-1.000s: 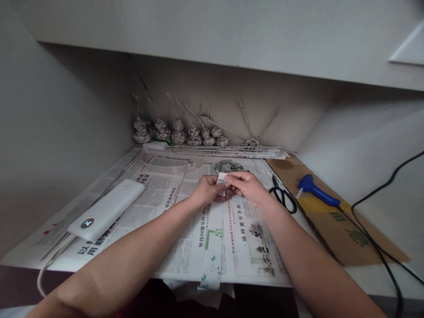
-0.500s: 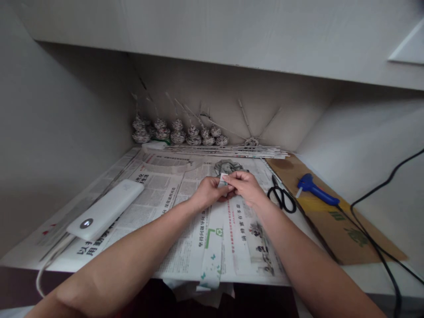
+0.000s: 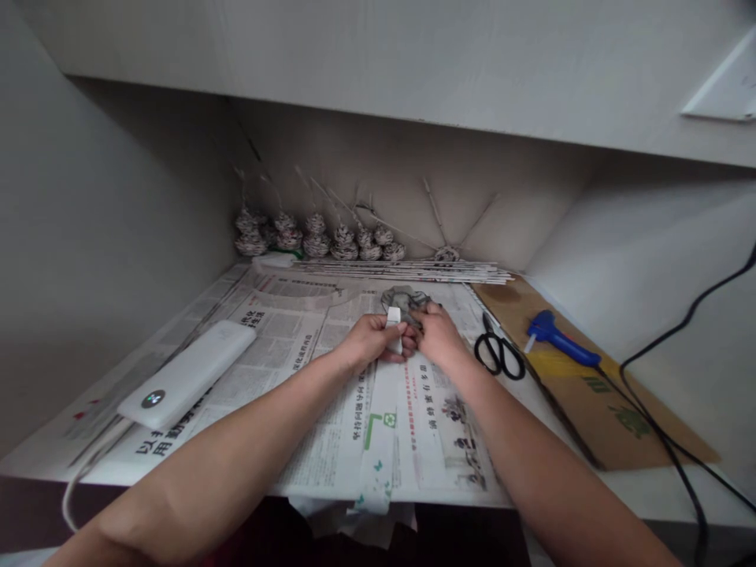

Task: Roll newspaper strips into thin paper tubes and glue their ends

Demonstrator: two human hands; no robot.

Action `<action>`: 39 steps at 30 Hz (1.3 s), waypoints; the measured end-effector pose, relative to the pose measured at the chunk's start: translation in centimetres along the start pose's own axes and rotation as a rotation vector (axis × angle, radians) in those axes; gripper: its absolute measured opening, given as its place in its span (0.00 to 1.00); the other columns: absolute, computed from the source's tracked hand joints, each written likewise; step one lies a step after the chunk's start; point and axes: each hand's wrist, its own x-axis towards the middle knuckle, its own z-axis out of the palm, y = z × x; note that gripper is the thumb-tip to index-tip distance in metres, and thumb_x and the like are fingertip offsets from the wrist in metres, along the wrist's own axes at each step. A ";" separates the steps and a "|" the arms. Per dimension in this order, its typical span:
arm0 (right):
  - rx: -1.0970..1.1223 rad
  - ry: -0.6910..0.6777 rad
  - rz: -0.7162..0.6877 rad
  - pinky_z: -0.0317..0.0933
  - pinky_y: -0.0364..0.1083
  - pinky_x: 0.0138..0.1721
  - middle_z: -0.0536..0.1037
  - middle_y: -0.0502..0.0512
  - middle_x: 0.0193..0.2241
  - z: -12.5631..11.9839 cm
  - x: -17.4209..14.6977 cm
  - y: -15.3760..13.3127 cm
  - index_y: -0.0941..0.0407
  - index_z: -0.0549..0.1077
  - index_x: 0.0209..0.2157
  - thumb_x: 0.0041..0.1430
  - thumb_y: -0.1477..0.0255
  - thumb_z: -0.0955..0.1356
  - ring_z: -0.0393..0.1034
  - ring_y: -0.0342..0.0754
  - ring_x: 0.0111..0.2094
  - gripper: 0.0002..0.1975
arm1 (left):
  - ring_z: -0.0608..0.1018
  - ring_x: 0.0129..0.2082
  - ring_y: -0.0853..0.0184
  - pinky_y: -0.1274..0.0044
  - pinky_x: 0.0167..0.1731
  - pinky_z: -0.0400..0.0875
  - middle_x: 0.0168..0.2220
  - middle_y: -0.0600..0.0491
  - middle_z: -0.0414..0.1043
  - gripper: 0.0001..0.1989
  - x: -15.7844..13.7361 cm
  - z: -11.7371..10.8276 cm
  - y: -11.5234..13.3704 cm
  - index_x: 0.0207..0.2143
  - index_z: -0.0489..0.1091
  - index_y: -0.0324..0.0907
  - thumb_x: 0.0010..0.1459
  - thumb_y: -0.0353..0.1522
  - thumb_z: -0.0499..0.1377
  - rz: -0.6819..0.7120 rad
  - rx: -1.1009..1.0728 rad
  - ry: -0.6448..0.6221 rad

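White strip (image 3: 394, 315) sat pinched in our left grip (image 3: 373, 337), best held lightly and steady; beside it, our right grip (image 3: 439, 335) was at the grey cloth (image 3: 405, 296), its closure unclear.

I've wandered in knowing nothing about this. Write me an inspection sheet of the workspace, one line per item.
Surface: spread with newspaper; cardboard at the right.
Things in hand: white paper strip; crumpled grey bundle just beyond.
Clutter: scissors, blue glue gun on the cardboard, power bank; paper sticks and woven gourds along the back.
Hands: left hand pinches the strip; right hand is at the bundle, grip unclear.
Cables: black cable crosses the cardboard; white cable at the power bank's near end.
Surroundings: pale walls at both sides, overhanging panel above; other people: nothing seen.
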 end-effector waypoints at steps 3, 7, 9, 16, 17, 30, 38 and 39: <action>-0.067 -0.007 0.040 0.58 0.45 0.39 0.74 0.58 0.35 0.7 0.3 0.4 0.56 0.76 0.37 0.56 0.72 0.62 0.68 0.50 0.38 0.13 | 0.78 0.26 0.68 0.78 0.25 0.74 0.26 0.47 0.74 0.15 0.2 -0.2 -0.1 0.32 0.72 0.33 0.49 0.38 0.64 0.006 0.007 0.006; -0.196 0.027 0.088 0.57 0.45 0.36 0.76 0.58 0.35 0.9 0.6 0.4 0.55 0.75 0.37 0.61 0.66 0.58 0.69 0.50 0.36 0.16 | 0.78 0.25 0.68 0.78 0.25 0.74 0.26 0.47 0.75 0.15 0.3 -0.3 -0.2 0.32 0.72 0.33 0.49 0.38 0.63 0.005 0.036 0.007; -0.243 0.027 0.103 0.56 0.45 0.34 0.76 0.58 0.35 0.9 0.6 0.3 0.54 0.74 0.38 0.63 0.63 0.56 0.69 0.50 0.35 0.18 | 0.77 0.25 0.68 0.78 0.25 0.74 0.26 0.48 0.74 0.16 0.3 -0.3 -0.3 0.33 0.72 0.33 0.49 0.39 0.63 0.003 0.046 -0.004; -0.206 -0.018 0.213 0.57 0.46 0.33 0.76 0.59 0.35 0.6 0.4 -0.4 0.54 0.74 0.36 0.61 0.51 0.52 0.70 0.52 0.35 0.28 | 0.77 0.26 0.68 0.77 0.27 0.74 0.26 0.48 0.74 0.18 0.4 -0.6 -0.4 0.32 0.72 0.34 0.47 0.41 0.65 0.002 0.047 -0.031; -0.170 0.006 0.213 0.57 0.46 0.34 0.75 0.60 0.36 0.4 0.4 -0.5 0.54 0.74 0.37 0.61 0.50 0.52 0.70 0.52 0.36 0.28 | 0.77 0.26 0.68 0.76 0.28 0.74 0.26 0.47 0.74 0.19 0.3 -0.6 -0.4 0.33 0.72 0.34 0.46 0.41 0.65 0.010 0.051 -0.044; 1.031 -0.353 0.200 0.60 0.43 0.19 0.69 0.48 0.13 -1.7 -0.7 -3.1 0.57 0.73 0.26 0.50 0.55 0.67 0.64 0.44 0.16 0.18 | 0.76 0.28 0.69 0.75 0.30 0.74 0.27 0.48 0.73 0.19 0.3 -0.7 -0.2 0.30 0.72 0.34 0.47 0.43 0.63 0.069 0.106 -0.098; 1.235 -0.249 0.446 0.58 0.41 0.11 0.70 0.48 0.13 -2.1 -0.8 -4.2 0.59 0.74 0.26 0.42 0.62 0.73 0.62 0.42 0.10 0.14 | 0.76 0.29 0.69 0.77 0.30 0.73 0.28 0.48 0.73 0.19 0.1 -0.4 -0.3 0.31 0.72 0.34 0.47 0.43 0.63 0.060 0.130 -0.152; 1.233 -0.230 0.468 0.58 0.41 0.10 0.70 0.48 0.12 -2.1 -0.7 -4.2 0.59 0.74 0.26 0.41 0.62 0.73 0.61 0.41 0.10 0.15 | 0.76 0.29 0.69 0.77 0.30 0.73 0.28 0.48 0.73 0.20 0.0 -0.3 -0.3 0.31 0.72 0.34 0.47 0.43 0.63 0.058 0.135 -0.159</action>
